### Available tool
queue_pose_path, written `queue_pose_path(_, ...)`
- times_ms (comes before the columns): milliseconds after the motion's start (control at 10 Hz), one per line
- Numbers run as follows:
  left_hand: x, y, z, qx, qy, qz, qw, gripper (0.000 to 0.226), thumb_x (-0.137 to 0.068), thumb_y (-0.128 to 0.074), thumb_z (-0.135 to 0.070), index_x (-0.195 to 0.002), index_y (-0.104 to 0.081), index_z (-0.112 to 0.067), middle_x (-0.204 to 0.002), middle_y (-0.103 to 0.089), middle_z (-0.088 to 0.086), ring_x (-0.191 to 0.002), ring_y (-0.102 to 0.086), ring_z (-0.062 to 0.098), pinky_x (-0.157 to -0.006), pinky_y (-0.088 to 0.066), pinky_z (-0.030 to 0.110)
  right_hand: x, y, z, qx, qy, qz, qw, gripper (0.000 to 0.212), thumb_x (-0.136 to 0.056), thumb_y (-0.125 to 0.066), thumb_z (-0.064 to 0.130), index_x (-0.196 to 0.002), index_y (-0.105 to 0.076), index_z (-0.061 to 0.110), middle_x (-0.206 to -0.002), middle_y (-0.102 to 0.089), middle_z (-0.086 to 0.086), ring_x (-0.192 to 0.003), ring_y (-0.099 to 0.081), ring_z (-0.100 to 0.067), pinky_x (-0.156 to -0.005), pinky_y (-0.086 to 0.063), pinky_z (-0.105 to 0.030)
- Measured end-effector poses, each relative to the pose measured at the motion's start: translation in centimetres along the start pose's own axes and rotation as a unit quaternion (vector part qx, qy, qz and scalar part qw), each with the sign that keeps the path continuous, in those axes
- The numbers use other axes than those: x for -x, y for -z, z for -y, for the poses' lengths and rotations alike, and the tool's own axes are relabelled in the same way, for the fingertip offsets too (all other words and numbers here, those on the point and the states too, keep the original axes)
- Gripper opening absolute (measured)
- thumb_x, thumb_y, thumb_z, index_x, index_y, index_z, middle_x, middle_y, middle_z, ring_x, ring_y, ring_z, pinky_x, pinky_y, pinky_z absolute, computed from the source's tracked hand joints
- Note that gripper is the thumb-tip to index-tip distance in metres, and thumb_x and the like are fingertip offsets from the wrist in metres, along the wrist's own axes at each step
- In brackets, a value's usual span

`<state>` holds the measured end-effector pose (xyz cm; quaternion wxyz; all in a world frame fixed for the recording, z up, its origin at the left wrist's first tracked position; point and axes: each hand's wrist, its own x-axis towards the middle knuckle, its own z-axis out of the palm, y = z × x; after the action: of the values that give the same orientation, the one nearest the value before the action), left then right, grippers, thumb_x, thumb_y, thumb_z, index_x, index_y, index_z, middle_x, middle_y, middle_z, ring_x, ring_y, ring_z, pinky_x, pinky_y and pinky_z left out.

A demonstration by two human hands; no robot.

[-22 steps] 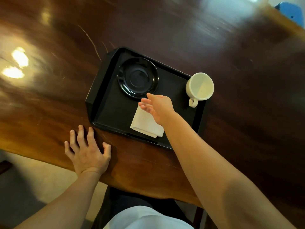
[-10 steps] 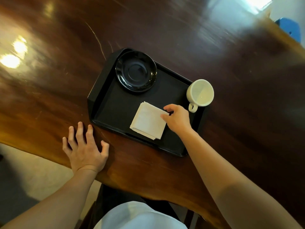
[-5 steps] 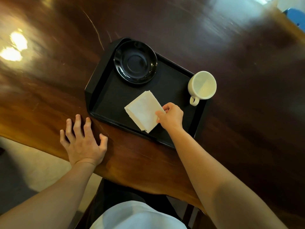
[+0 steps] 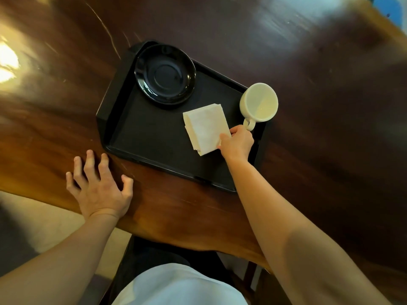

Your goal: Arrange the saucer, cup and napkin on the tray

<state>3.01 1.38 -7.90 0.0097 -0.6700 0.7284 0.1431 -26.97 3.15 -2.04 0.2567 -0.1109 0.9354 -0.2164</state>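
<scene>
A black tray (image 4: 141,137) lies on the dark wooden table. A black saucer (image 4: 165,74) sits in its far left corner. A white cup (image 4: 259,102) stands at the tray's far right corner, handle toward me. A folded white napkin (image 4: 206,127) is over the tray's right half, between saucer and cup. My right hand (image 4: 237,144) pinches the napkin's near right edge, just below the cup handle. My left hand (image 4: 99,188) rests flat on the table, fingers spread, by the tray's near left corner.
The table's near edge (image 4: 154,234) runs just behind my left wrist, with a pale floor below it. A blue object (image 4: 394,7) shows at the far right corner. My lap and a chair are under the table edge.
My right hand took the napkin by its edge and has turned and carried it rightward toward the cup. The left hand stayed on the table.
</scene>
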Motion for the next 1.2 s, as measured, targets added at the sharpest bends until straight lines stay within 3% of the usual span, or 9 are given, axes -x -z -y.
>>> queue_pose_path(100,0.0,0.0,0.0,0.001,-0.002,-0.002,1.0,0.071,-0.087,-0.043,-0.053,-0.147,-0.038,-0.016,-0.162,-0.028,0.016,-0.152,-0.017,0.039,-0.12,-0.009,0.06,1.4,-0.3,-0.1,0.079,0.07,0.002,0.994,0.032,-0.095,-0.064,0.014,-0.124,-0.053,0.012,-0.133,-0.046,-0.008,-0.107,-0.054,-0.02,-0.087,-0.048,-0.03)
queue_pose_path(200,0.0,0.0,0.1,0.002,-0.001,-0.005,1.0,0.07,-0.087,-0.043,-0.053,-0.147,-0.038,-0.016,-0.162,-0.028,0.016,-0.152,-0.017,0.039,-0.12,-0.009,0.06,3.1,-1.1,-0.1,0.197,0.121,-0.03,0.972,0.053,-0.091,-0.069,0.029,-0.137,-0.045,0.017,-0.141,-0.041,-0.008,-0.12,-0.044,-0.026,-0.096,-0.045,-0.036)
queue_pose_path(300,0.0,0.0,0.0,0.0,-0.003,-0.008,1.0,0.07,-0.088,-0.043,-0.053,-0.147,-0.038,-0.016,-0.162,-0.029,0.016,-0.152,-0.018,0.04,-0.121,-0.009,0.059,4.1,-1.7,-0.1,0.229,0.177,-0.017,0.957,0.054,-0.092,-0.067,0.034,-0.139,-0.045,0.021,-0.148,-0.038,-0.01,-0.129,-0.038,-0.031,-0.105,-0.039,-0.041)
queue_pose_path(400,0.0,-0.1,0.0,-0.001,-0.002,-0.009,1.0,0.069,-0.088,-0.043,-0.053,-0.146,-0.038,-0.017,-0.162,-0.029,0.016,-0.151,-0.019,0.04,-0.121,-0.009,0.06,4.6,-2.3,-0.1,0.227,0.25,0.055,0.94,0.049,-0.097,-0.062,0.03,-0.143,-0.046,0.021,-0.155,-0.033,-0.012,-0.14,-0.028,-0.034,-0.11,-0.038,-0.045)
queue_pose_path(900,0.1,-0.2,0.1,-0.008,-0.005,-0.004,1.0,0.07,-0.088,-0.042,-0.053,-0.148,-0.036,-0.017,-0.162,-0.028,0.015,-0.152,-0.018,0.04,-0.121,-0.009,0.059,3.3,-2.9,-0.6,0.233,0.261,0.041,0.936,0.048,-0.096,-0.064,0.03,-0.141,-0.048,0.024,-0.153,-0.037,-0.01,-0.138,-0.03,-0.034,-0.106,-0.043,-0.044)
queue_pose_path(1200,0.1,0.5,0.1,-0.035,-0.015,0.05,0.998,0.071,-0.09,-0.041,-0.053,-0.149,-0.035,-0.014,-0.163,-0.025,0.017,-0.152,-0.016,0.042,-0.121,-0.008,0.061,6.4,-1.6,-1.6,0.238,0.257,0.118,0.929,0.053,-0.098,-0.06,0.028,-0.146,-0.04,0.016,-0.157,-0.033,-0.007,-0.145,-0.026,-0.027,-0.105,-0.047,-0.043)
